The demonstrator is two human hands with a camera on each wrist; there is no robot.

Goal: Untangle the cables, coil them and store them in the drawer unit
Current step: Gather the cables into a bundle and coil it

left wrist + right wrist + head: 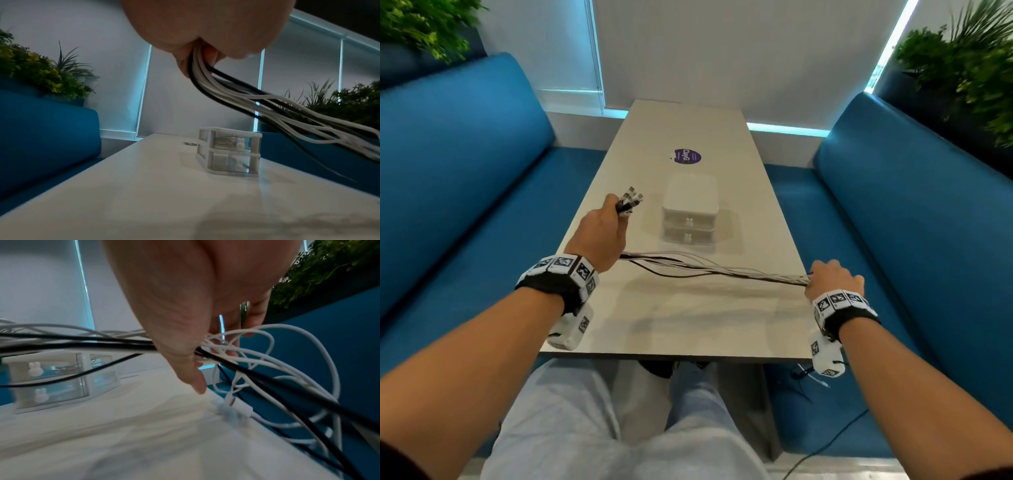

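White and black cables (709,270) stretch above the table (688,322), the left hand (602,236) clenched round their plug ends, the right hand (832,277) gripping the bundle. Light and limp, they likely coil best from the plugs; both drawers of the drawer unit (690,214) are closed.

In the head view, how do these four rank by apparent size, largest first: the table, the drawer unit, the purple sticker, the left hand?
1. Table, by far the largest.
2. Drawer unit and left hand: they look alike, and the hand is nearer the camera, so I do not rank them.
3. Purple sticker, the smallest.
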